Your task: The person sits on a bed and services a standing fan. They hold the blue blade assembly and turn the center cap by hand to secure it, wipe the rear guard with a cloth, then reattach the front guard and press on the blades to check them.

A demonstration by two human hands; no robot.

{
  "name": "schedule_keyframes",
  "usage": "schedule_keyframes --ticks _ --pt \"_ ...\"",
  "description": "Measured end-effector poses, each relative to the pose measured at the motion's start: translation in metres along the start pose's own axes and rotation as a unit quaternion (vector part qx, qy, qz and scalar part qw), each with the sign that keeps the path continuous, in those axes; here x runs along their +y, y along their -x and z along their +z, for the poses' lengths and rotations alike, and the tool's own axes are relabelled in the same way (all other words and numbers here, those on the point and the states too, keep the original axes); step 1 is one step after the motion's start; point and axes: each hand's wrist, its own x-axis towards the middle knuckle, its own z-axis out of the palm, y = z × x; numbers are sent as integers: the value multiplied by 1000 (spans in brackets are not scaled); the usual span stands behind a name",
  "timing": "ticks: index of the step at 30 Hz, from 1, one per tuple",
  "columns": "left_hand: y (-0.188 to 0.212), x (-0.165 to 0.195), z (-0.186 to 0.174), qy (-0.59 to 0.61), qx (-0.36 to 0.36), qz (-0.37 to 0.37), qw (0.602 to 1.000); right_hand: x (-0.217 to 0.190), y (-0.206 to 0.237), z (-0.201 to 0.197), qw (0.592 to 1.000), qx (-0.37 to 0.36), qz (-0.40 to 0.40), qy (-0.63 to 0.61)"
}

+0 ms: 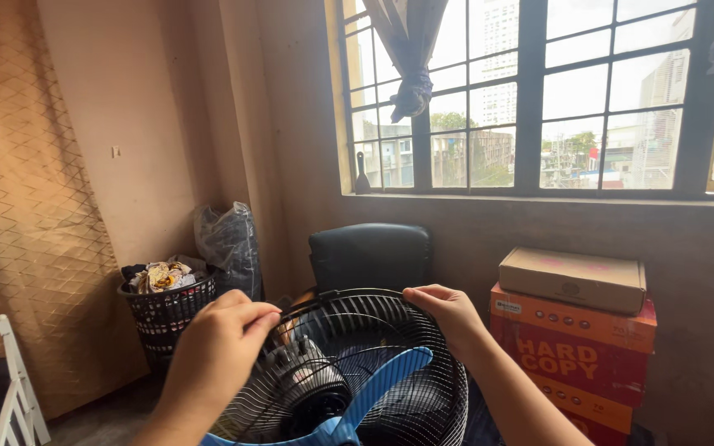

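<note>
An electric fan lies before me with its black wire grille [390, 330] facing up and a blue blade [378, 384] in front of the motor hub [311, 388]. My left hand [216, 355] pinches the grille's upper left rim between thumb and fingers. My right hand [448, 310] grips the rim at the upper right. Both hands hold the same round guard, which stands tilted over the fan's body.
A black chair back [371, 254] stands behind the fan. Stacked orange cartons [572, 355] with a flat beige box [572, 279] on top sit at the right. A black laundry basket [167, 314] and a plastic bag [229, 244] fill the left corner. A white chair [18, 396] is at lower left.
</note>
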Motion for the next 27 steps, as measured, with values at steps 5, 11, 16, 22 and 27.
schedule_keyframes --ticks 5,11,16,22,27 --pt "11 -21 22 20 -20 -43 999 35 -6 -8 1000 -1 -27 9" --pt "24 -38 40 29 -10 -39 999 60 -12 -13 995 25 -54 78" --pt "29 -51 50 34 26 10 999 71 -9 -7 989 38 -78 121" --pt "32 -53 50 78 -25 -77 994 53 7 17 962 -48 -197 184" --pt "40 -61 16 107 -21 -28 994 7 30 84 857 -107 -283 417"
